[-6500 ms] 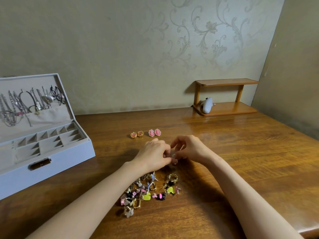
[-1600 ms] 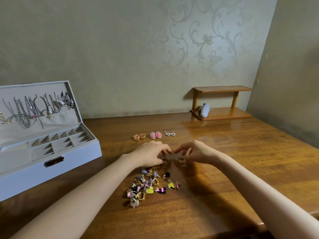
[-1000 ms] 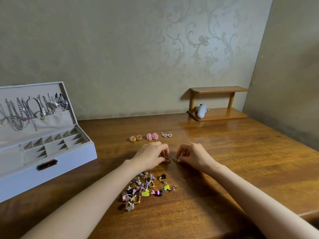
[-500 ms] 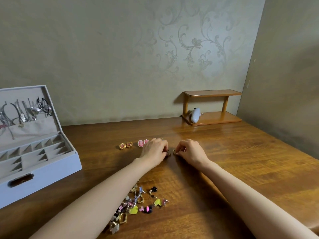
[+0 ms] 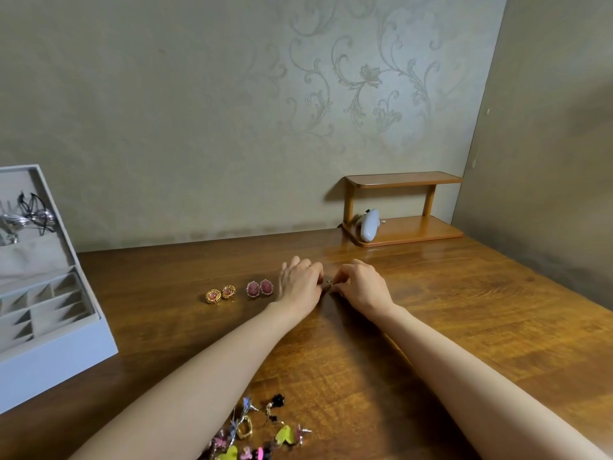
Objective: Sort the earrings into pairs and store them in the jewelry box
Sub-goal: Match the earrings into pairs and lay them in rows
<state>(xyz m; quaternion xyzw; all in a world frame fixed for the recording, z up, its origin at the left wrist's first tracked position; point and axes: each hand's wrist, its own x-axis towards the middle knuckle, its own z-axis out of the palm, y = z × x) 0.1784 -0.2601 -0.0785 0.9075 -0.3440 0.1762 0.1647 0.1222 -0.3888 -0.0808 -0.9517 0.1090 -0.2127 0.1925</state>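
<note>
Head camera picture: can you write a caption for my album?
Two hands, left hand and right hand, set tiny earrings beside two sorted pairs on a wooden table.

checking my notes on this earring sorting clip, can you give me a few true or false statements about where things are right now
1. The open grey jewelry box sits at the table's left. True.
2. The two round gold earrings lie inside the box. False: they lie on the wooden table.
3. The two oval pink earrings lie right of the gold pair. True.
4. The left hand rests in the mixed earring pile. False: it is farther back, by the right hand.
</note>
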